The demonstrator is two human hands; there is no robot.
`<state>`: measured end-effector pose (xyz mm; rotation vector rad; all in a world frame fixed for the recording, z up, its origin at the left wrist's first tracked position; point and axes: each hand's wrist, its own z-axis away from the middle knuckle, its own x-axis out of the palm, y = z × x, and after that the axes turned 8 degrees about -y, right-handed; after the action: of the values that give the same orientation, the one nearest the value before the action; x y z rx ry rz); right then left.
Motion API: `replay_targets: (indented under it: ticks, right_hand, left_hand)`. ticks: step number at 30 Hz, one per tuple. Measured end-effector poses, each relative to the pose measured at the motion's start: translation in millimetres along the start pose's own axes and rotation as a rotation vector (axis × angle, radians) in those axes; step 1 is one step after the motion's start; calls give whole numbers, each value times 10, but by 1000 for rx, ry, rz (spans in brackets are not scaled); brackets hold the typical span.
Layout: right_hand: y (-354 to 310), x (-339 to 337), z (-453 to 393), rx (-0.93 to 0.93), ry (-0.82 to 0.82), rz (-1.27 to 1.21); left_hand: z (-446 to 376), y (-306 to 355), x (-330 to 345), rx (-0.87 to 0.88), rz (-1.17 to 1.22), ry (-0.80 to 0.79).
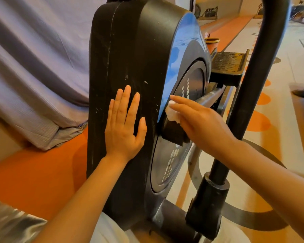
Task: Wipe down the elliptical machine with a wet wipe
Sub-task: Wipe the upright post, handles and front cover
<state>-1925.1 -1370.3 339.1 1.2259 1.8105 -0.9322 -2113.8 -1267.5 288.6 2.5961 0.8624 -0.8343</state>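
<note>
Right grip first: my right hand (198,120) has its fingers laid over a small crumpled white wet wipe (173,114), pinning it from above against the side of the black plastic flywheel housing of the elliptical machine (130,50), at the seam where the glossy blue trim panel (181,55) meets the grey round side disc with white oval markings (170,160). Fingers look nearly straight, pressing rather than curling; the thumb is hidden, so I cannot say whether it pinches the wipe from below. Wipe sits just above the black crank block (174,132), touching the housing edge.

Left hand (125,123) lies flat, fingers spread, palm on the broad scuffed face of the housing. Holds nothing. My read: it braces the body and steadies me while the right side scrubs.

White flecks and scratches show above the left fingertips, so that face likely needs a pass. Black upright swing arm (253,85) stands just right of my right wrist and limits elbow room. Ribbed black foot pedal (228,62) lies beyond, untouched.
</note>
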Motion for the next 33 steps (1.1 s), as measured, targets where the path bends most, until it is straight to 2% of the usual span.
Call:
replay_targets:
  ticks: [3, 7, 12, 18, 23, 26, 29, 31, 33]
  right_hand:
    - [11, 31, -32, -116, 45, 225]
    - [-101, 272, 129, -89, 34, 389]
    - [-190, 362, 183, -68, 52, 440]
    - [-209, 347, -43, 90, 81, 422]
    - [-288, 542, 346, -111, -16, 528]
    - [-146, 431, 300, -179, 0, 565]
    - [-95, 280, 90, -80, 9, 569]
    - [-89, 182, -102, 59, -84, 532]
    - [-115, 163, -207, 85, -124, 500]
  left_hand:
    - [-4, -5, -11, -1, 0, 2]
    - [-3, 5, -21, -4, 6, 1]
    - [4, 5, -16, 1, 11, 9]
    - [-8, -5, -12, 8, 21, 11]
    - [8, -5, -17, 15, 28, -2]
    - [8, -13, -22, 23, 25, -2]
    - [17, -8, -19, 23, 31, -5]
    - [16, -9, -21, 22, 33, -2]
    - [13, -8, -20, 22, 35, 1]
